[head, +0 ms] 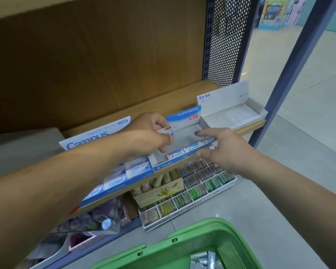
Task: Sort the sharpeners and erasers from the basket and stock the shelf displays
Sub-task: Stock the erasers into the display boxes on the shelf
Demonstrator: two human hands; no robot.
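The left hand (149,133) is pinching an eraser (166,130) over the Pilot box (163,165) on the shelf, the right hand (221,146) is hovering loose and empty at its end, and the next move is likely seating it beside the front row, then returning to the basket (182,241).

I read the basket (182,241) as plain green. The Pilot display box (167,165) is blue and white, with a small red label (193,117) on its header. The eraser (166,130) in the left hand (149,133) looks white with a black barcode, though blur hides the rest. The Campus box (97,136) is blue and white, the back panel (105,65) brown woodgrain, and the side panel (227,39) dark with dotted perforations.
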